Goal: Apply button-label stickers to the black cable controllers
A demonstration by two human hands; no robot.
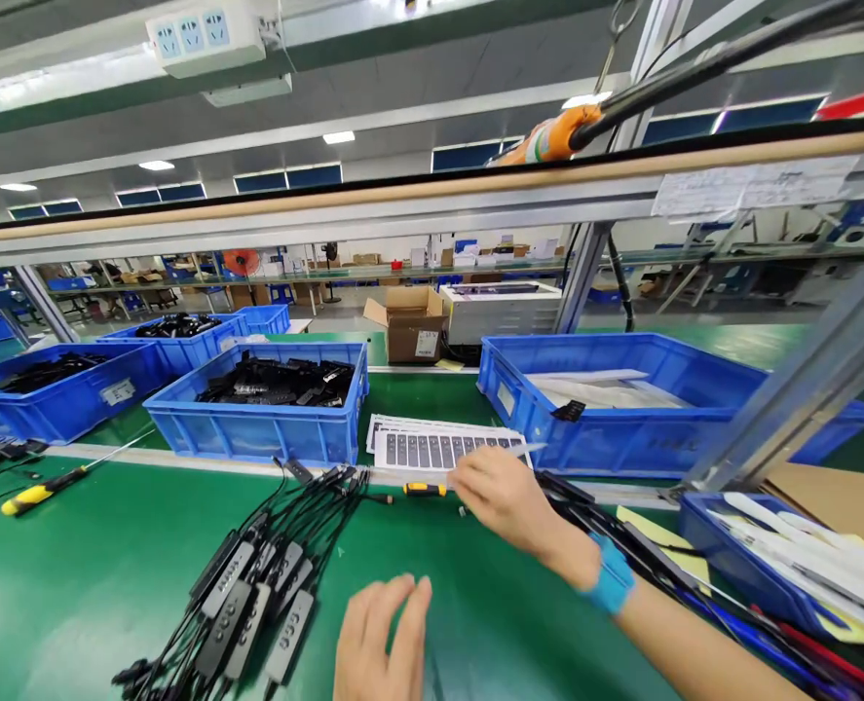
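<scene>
right hand [508, 498]: fingers [468, 477] together, nothing clamped, just over near edge of grey-keyed sheet [438, 450], print unreadable | left hand [382, 638]: fingers [421, 594] together, empty, beside black cabled control modules [248, 608] | both near front edge of green table [432, 608] | yellow-handled screwdriver [424, 490] touching sheet's near edge | 1 blue crate [256, 433] left of sheet

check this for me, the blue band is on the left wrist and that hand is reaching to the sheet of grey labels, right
No: the head view shows the blue band on the right wrist, not the left. The rest stands: that right hand is reaching to the sheet of grey labels.
</scene>
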